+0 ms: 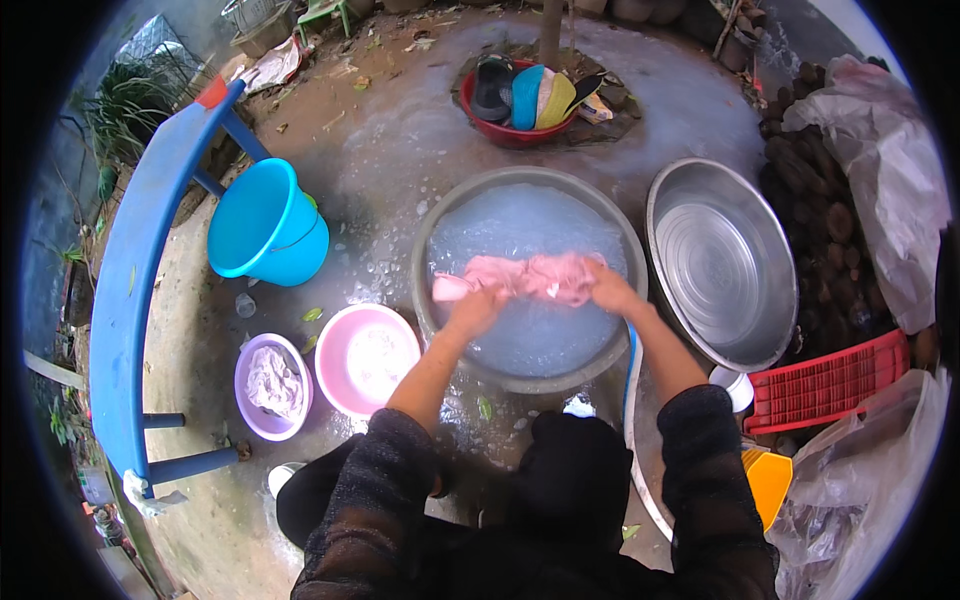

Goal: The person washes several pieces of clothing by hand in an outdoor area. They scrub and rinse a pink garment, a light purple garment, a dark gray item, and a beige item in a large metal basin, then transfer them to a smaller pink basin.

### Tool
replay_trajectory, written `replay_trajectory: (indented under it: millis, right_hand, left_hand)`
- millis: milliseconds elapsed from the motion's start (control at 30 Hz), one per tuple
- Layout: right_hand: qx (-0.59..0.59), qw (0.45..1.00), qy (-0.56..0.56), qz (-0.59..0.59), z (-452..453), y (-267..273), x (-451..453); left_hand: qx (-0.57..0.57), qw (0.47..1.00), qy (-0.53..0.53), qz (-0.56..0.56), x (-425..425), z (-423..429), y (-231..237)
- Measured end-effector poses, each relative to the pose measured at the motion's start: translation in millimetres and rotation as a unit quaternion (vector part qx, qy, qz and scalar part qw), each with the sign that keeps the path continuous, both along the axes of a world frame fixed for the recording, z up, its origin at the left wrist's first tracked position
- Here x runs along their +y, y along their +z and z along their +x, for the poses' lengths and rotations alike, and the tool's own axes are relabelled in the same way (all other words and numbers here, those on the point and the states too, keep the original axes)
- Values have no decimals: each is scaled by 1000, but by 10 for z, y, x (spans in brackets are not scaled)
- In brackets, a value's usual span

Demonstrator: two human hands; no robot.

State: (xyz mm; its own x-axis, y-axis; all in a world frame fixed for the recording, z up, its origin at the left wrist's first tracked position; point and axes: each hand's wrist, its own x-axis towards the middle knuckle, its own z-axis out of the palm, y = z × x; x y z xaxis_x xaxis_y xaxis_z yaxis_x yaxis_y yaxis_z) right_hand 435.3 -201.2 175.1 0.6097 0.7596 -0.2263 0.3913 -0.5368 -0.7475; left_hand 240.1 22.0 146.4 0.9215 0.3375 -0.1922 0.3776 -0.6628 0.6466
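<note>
A pink cloth garment (525,276) stretches across the middle of a large round basin (529,385) filled with cloudy bluish water (525,214). My left hand (477,309) grips it left of its middle, and a folded end lies beyond that hand to the left. Over at its right end, my right hand (609,286) holds the bunched, blurred cloth. Both forearms reach over the near rim of the basin. Whether the garment's underside is in the water is hard to tell.
To the left are a blue bucket (262,225), a pink basin (367,360), a purple basin (301,420) with pale cloth, and a blue bench (124,300). An oval metal tub (712,262), hose (635,450) and red crate (829,381) lie right. Footwear fills a red bowl (517,136) beyond.
</note>
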Motion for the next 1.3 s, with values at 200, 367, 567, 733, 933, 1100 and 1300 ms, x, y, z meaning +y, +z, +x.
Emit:
replay_trajectory:
  millis: [200,367,567,733,933,1100,1300]
  right_hand:
    - [-223,930,105,-272,-525,-864,-95]
    - [-83,938,140,-307,-648,-642,123]
    - [-29,995,89,32,-772,-188,490]
    - [208,934,-48,286,-818,1503,925]
    - [282,812,54,509,-902,3201,843]
    - [323,705,-15,631,-735,3320,144]
    - [410,758,-332,383,-29,1196,-977]
  left_hand:
    - [120,989,-12,84,-373,-148,-556]
    - [252,959,-108,70,-399,-189,-697]
    - [-88,985,-116,94,-512,248,844]
    - [-286,937,121,-158,144,-132,1137]
    - [-270,945,183,-27,-602,-22,507]
    - [-361,731,237,-528,-374,388,835]
    - [-389,767,240,-450,-384,467,1665]
